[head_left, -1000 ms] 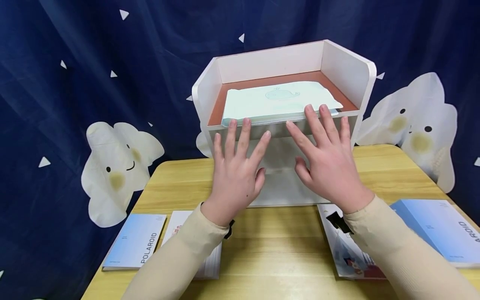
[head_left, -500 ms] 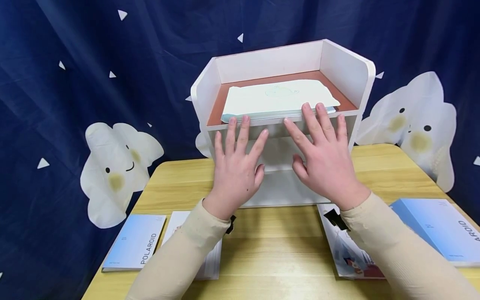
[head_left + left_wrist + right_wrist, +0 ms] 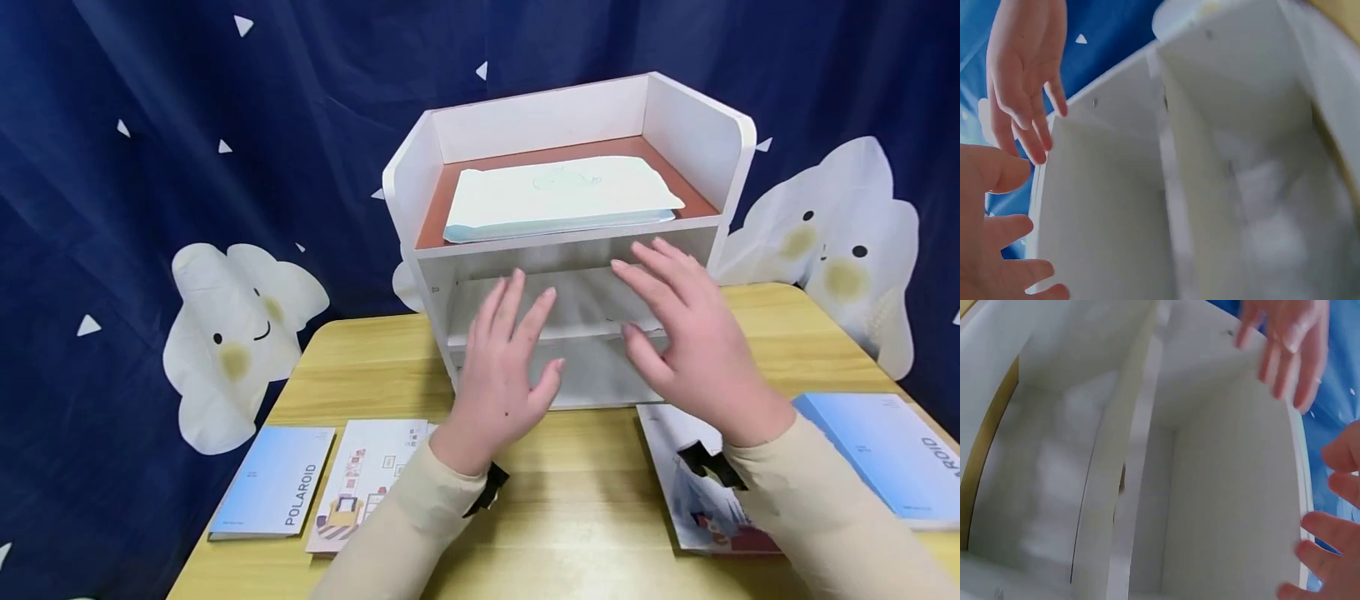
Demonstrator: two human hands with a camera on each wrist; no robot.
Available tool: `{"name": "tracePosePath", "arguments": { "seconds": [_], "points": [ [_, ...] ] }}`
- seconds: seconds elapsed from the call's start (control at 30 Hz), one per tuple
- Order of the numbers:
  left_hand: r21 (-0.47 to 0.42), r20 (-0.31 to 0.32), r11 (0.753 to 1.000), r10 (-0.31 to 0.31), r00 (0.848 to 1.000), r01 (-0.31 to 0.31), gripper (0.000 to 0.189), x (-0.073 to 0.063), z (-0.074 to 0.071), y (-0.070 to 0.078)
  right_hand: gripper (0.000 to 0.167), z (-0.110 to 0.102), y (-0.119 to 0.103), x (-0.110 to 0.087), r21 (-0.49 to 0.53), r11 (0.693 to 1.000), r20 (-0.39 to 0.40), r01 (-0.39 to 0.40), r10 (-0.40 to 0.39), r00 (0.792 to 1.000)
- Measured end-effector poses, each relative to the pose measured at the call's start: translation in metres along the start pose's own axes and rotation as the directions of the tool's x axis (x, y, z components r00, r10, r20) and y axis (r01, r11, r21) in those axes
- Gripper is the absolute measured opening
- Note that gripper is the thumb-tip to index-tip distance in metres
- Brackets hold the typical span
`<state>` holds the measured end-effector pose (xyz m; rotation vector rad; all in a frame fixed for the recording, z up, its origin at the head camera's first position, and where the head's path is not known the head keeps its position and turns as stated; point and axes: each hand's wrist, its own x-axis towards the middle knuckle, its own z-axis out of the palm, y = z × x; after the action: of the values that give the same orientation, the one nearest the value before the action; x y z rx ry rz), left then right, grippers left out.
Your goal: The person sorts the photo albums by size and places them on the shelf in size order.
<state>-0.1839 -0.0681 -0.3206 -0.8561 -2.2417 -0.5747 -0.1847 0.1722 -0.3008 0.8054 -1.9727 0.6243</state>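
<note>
A white two-tier shelf unit (image 3: 420,208) with a reddish-brown top board stands at the back of the table. On that top board lies a flat white pad-like stack (image 3: 510,200) with a faint whale drawing and pale blue lower edges; its exact kind is unclear. My left hand (image 3: 498,383) hovers in front of the shelf's left half, fingers extended, holding nothing. Before the right half is my right hand (image 3: 701,342), its fingers loosely bent and apart from the stack. Both wrist views show the shelf's inner compartments (image 3: 1110,206), with the fingers near the top board's edge.
A blue POLAROID book (image 3: 273,479) and a white illustrated book (image 3: 367,475) lie at the table's left. At the right are another illustrated book (image 3: 675,483), partly under my sleeve, and a thick blue POLAROID book (image 3: 877,458). A dark blue curtain (image 3: 337,100) hangs behind.
Both hands have drawn back and down from the stack's front edge, where their fingertips were. Both shifted right. The stack stays on the top board, and more of the shelf's inside shows.
</note>
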Motion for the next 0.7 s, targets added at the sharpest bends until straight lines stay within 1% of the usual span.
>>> {"name": "tracePosePath", "arguments": {
  "seconds": [0.03, 0.07, 0.1, 0.13, 0.17, 0.23, 0.27, 0.33, 0.4, 0.43, 0.47, 0.5, 0.53, 0.57, 0.6, 0.67, 0.7],
  "points": [
    [-0.067, 0.026, 0.997, -0.034, 0.999, 0.035, 0.071, -0.002, 0.003, 0.003, 0.053, -0.006, 0.001, -0.004, 0.014, 1.000, 0.021, -0.025, 0.025, 0.999],
    [-0.137, 0.057, 0.988, -0.070, 0.996, 0.077, 0.072, -0.004, 0.007, 0.006, 0.051, -0.012, 0.003, -0.008, 0.029, 0.998, 0.046, -0.060, 0.058, 0.997],
    [-0.199, 0.097, 0.972, -0.107, 0.990, 0.125, 0.071, -0.006, 0.011, 0.008, 0.050, -0.018, 0.005, -0.012, 0.028, 0.995, 0.081, -0.096, 0.093, 0.992],
    [-0.264, 0.147, 0.948, -0.143, 0.979, 0.179, 0.070, -0.009, 0.015, 0.011, 0.046, -0.025, 0.007, -0.017, 0.027, 0.989, 0.118, -0.144, 0.140, 0.983],
    [-0.330, 0.199, 0.915, -0.175, 0.964, 0.234, 0.070, -0.011, 0.020, 0.014, 0.042, -0.032, 0.010, -0.023, 0.024, 0.980, 0.156, -0.199, 0.193, 0.969],
    [-0.425, 0.287, 0.844, -0.217, 0.933, 0.327, 0.067, -0.015, 0.029, 0.019, 0.031, -0.044, 0.019, -0.033, -0.004, 0.952, 0.238, -0.306, 0.298, 0.925],
    [-0.456, 0.318, 0.814, -0.228, 0.920, 0.360, 0.065, -0.017, 0.034, 0.021, 0.024, -0.048, 0.025, -0.038, -0.016, 0.935, 0.268, -0.354, 0.345, 0.899],
    [-0.508, 0.379, 0.751, -0.244, 0.893, 0.421, 0.063, -0.020, 0.042, 0.026, 0.011, -0.056, 0.038, -0.049, -0.026, 0.896, 0.334, -0.444, 0.427, 0.841],
    [-0.536, 0.426, 0.705, -0.250, 0.869, 0.465, 0.062, -0.022, 0.049, 0.032, 0.005, -0.062, 0.053, -0.060, -0.045, 0.857, 0.394, -0.513, 0.487, 0.780],
    [-0.547, 0.457, 0.675, -0.255, 0.852, 0.496, 0.061, -0.023, 0.052, 0.035, 0.005, -0.064, 0.060, -0.065, -0.057, 0.840, 0.421, -0.539, 0.510, 0.750],
    [-0.558, 0.492, 0.638, -0.261, 0.831, 0.531, 0.060, -0.025, 0.055, 0.038, 0.008, -0.065, 0.067, -0.071, -0.072, 0.823, 0.445, -0.564, 0.533, 0.720],
    [-0.567, 0.530, 0.596, -0.264, 0.806, 0.568, 0.060, -0.026, 0.058, 0.041, 0.011, -0.067, 0.074, -0.076, -0.084, 0.804, 0.469, -0.588, 0.553, 0.689],
    [-0.570, 0.562, 0.561, -0.265, 0.783, 0.600, 0.060, -0.028, 0.062, 0.043, 0.015, -0.067, 0.080, -0.081, -0.094, 0.786, 0.485, -0.612, 0.573, 0.661],
    [-0.573, 0.588, 0.530, -0.265, 0.764, 0.625, 0.060, -0.029, 0.067, 0.045, 0.019, -0.067, 0.085, -0.086, -0.107, 0.765, 0.501, -0.635, 0.593, 0.630],
    [-0.574, 0.615, 0.497, -0.264, 0.743, 0.651, 0.060, -0.031, 0.072, 0.046, 0.024, -0.067, 0.091, -0.090, -0.117, 0.742, 0.522, -0.661, 0.612, 0.594],
    [-0.568, 0.665, 0.424, -0.268, 0.697, 0.705, 0.061, -0.036, 0.082, 0.046, 0.034, -0.065, 0.101, -0.101, -0.121, 0.695, 0.569, -0.709, 0.633, 0.524],
    [-0.571, 0.685, 0.382, -0.266, 0.678, 0.727, 0.062, -0.038, 0.088, 0.046, 0.038, -0.064, 0.105, -0.106, -0.105, 0.671, 0.602, -0.734, 0.630, 0.491]
  ]
}}
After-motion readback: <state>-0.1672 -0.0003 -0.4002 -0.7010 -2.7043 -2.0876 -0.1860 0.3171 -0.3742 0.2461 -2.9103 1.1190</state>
